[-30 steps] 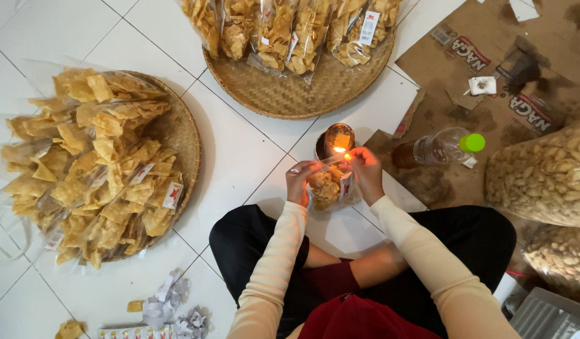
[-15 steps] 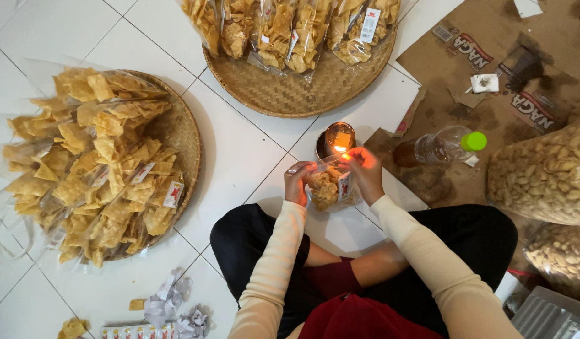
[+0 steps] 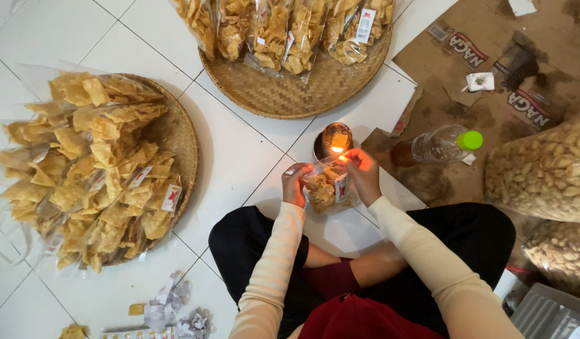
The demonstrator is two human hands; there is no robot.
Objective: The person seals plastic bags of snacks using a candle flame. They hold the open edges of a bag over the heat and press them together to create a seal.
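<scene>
I sit cross-legged on a white tiled floor. Both hands hold a small clear bag of yellow chips in front of my knees. My left hand grips its left top corner. My right hand pinches its right top edge, held against the flame of a small lamp that burns just beyond the bag. The bag carries a small white and red label.
A round woven tray at the left is heaped with filled chip bags. A second woven tray with bags lies ahead. At the right are flattened cardboard, a green-capped bottle and large sacks of pale crackers. Paper scraps lie near my left knee.
My hands and the bag stay at the flame with only a slight shift. Nothing else has moved.
</scene>
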